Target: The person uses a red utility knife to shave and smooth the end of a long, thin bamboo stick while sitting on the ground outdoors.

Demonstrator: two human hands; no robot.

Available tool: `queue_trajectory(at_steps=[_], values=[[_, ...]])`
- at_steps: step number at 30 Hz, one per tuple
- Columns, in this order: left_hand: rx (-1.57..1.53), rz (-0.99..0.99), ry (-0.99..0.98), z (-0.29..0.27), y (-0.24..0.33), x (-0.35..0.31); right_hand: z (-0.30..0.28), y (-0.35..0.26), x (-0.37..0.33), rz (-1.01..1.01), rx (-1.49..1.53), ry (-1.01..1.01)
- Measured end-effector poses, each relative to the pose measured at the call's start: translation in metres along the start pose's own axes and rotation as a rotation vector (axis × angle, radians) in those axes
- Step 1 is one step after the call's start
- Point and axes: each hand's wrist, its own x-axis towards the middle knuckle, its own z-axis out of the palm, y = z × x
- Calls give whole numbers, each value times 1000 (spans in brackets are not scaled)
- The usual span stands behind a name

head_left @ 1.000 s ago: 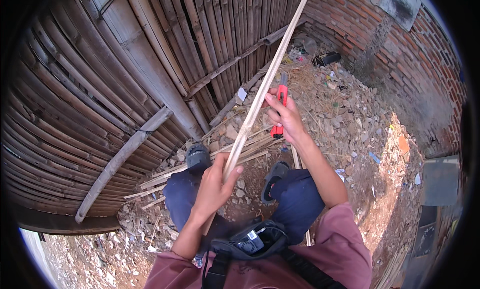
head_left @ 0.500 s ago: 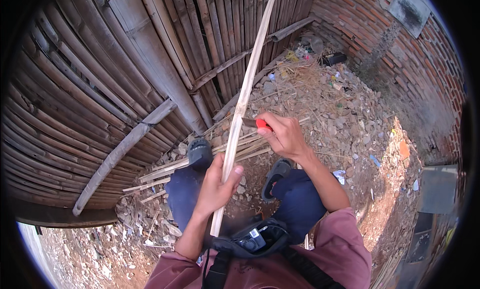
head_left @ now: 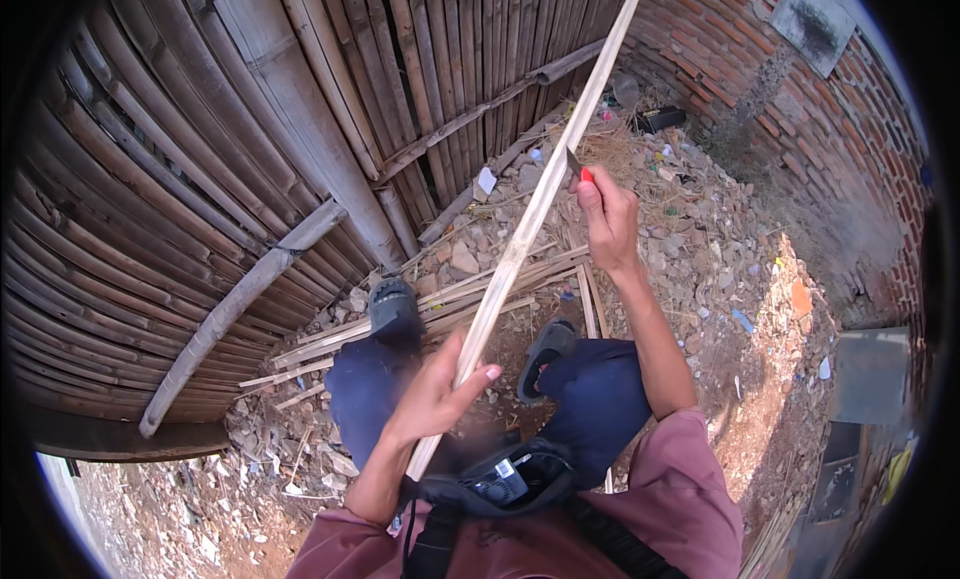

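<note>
A long pale bamboo strip (head_left: 520, 244) slants from my waist up to the top right. My left hand (head_left: 436, 391) is wrapped round its lower part, the thumb pointing right. In my right hand (head_left: 611, 219) is a knife (head_left: 586, 175) with a red handle, most of it hidden by my fingers. Its dark blade meets the strip's right edge, well above my left hand. A joint in the bamboo shows between the two hands.
More split strips (head_left: 470, 304) lie on the rubble past my feet. A bamboo wall (head_left: 290, 109) rises at the left and a brick wall (head_left: 720, 39) at the right. An open waist bag (head_left: 510, 479) with a device inside sits at my lap.
My right hand with the knife has moved up and to the right along the strip. The strip's far end has swung right. My left hand still grips it, slightly lower.
</note>
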Motion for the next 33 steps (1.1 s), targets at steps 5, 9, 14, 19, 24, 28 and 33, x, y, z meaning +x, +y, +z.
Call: queue_trajectory(at_steps=[5, 9, 14, 19, 24, 28, 33], values=[[49, 53, 34, 3, -1, 4, 6, -24, -18, -172, 115, -177], [27, 64, 136, 2, -8, 4, 20, -43, -30, -355, -55, -299], [100, 135, 179, 1, -5, 8, 25, -42, -36, -332, -35, -318], [-66, -11, 78, -4, 4, -2, -4, 0, 7, 10, -129, -160], [161, 176, 135, -1, 2, 4, -4, -15, -13, -109, 51, -163], [82, 119, 192, -1, 0, 6, 9, -42, -23, -280, -13, -256], [117, 148, 209, -3, -4, 5, 21, -49, -24, -292, -24, -370]])
